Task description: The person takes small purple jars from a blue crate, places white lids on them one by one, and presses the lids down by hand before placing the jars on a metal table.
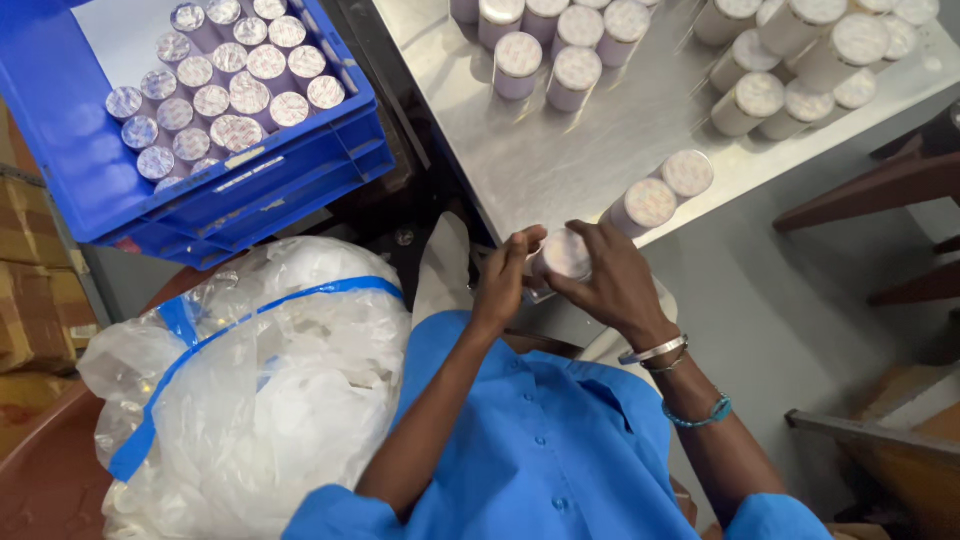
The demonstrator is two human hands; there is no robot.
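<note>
Sealed white jar (566, 254) at mid-frame, foil-topped, caught between both hands just off the near edge of the steel table (560, 160). Left hand (503, 280) curled against the jar's left side, fingertips pressed to it; right hand (612, 280) wrapped around its right side and underside, fingers closed on it, so the jar gripped from both flanks with its patterned seal facing up. Silver bangle (655, 350) and thin bracelet on the right wrist, teal beaded band (705, 415) further down the forearm. Blue shirt (540, 440) filling the bottom centre of the frame. Lower left, a clear plastic bag (270, 390) bulging with white pieces, crossed by a blue strip, touching the left sleeve. Just beyond the hands, two more foil-topped jars (665, 190) lying tilted at the table's near edge, close to the right hand yet apart from it. Further up the steel surface, a cluster of upright jars at top centre and another group, some tipped, at upper right. Upper left, a blue crate (280, 170) packed on one side with upright sealed jars, stacked on a second blue crate. Brown cartons along the left edge; wooden furniture at the right edge.
</note>
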